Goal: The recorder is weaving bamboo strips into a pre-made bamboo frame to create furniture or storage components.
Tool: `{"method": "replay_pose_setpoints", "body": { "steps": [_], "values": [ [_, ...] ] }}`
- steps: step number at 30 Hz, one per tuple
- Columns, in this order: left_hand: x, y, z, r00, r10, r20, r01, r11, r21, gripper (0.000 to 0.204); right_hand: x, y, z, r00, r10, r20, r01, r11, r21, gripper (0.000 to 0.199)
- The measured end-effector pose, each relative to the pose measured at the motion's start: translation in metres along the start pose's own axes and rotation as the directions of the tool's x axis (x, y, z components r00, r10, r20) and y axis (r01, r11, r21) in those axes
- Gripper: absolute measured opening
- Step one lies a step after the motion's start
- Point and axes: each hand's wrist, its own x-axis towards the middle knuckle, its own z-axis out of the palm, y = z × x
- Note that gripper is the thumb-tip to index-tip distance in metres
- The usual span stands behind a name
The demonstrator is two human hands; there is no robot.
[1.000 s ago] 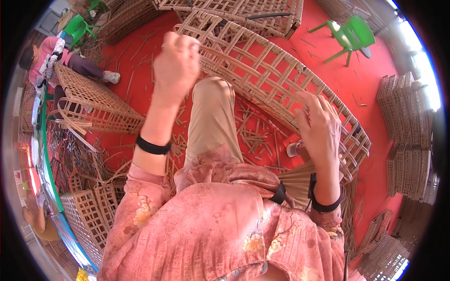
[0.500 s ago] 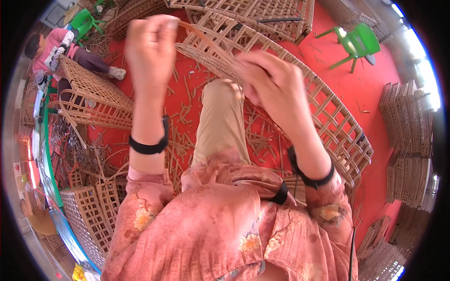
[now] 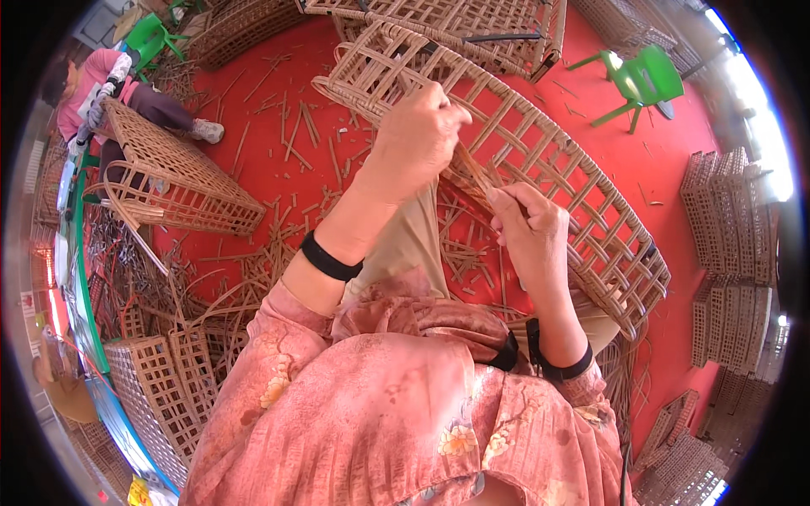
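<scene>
Brown rattan strips (image 3: 474,173) run between my two hands in front of my knee. My left hand (image 3: 422,135), fingers curled closed, grips their upper end. Farther right and a little nearer to me, my right hand (image 3: 533,223) pinches the lower end between thumb and fingers. Behind and to the right of the hands lies a long, open-weave rattan panel (image 3: 582,158) with a wrapped, curved rim; the strips pass in front of it. I cannot tell whether the strips are joined to the panel.
Cut rattan pieces (image 3: 295,215) litter the red floor (image 3: 261,93). At the left, a seated person (image 3: 101,80) holds another woven piece (image 3: 173,173). A green chair (image 3: 645,80) stands at the far right, stacked woven panels (image 3: 730,215) at the right, and lattice baskets (image 3: 160,384) at lower left.
My left hand has moved right and nearer, from the upper left to in front of the panel. My right hand has come down and slightly right. The strips between them now slant downward, closer together.
</scene>
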Motion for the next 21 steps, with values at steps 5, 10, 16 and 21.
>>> {"method": "replay_pose_setpoints", "body": {
  "steps": [5, 10, 16, 21],
  "values": [
    [-0.003, -0.007, -0.001, 0.997, -0.059, -0.039, 0.056, 0.997, -0.06, 0.036, 0.008, -0.011, -0.003, 0.99, 0.14, -0.007, -0.14, 0.99, 0.032, 0.025],
    [0.009, 0.002, -0.014, 0.913, -0.218, 0.345, 0.153, 0.967, 0.206, 0.041, 0.013, -0.011, -0.006, 0.988, 0.151, -0.008, -0.151, 0.988, -0.007, 0.028],
    [0.01, -0.018, -0.02, 0.92, -0.25, 0.302, 0.366, 0.826, -0.429, 0.036, 0.015, -0.006, -0.002, 0.994, 0.103, -0.029, -0.104, 0.993, -0.054, 0.027],
    [0.003, -0.024, -0.017, 0.909, -0.384, 0.164, 0.404, 0.709, -0.578, 0.027, 0.031, -0.007, 0.01, 0.997, -0.072, -0.031, 0.064, 0.973, -0.223, 0.023]
  ]
}}
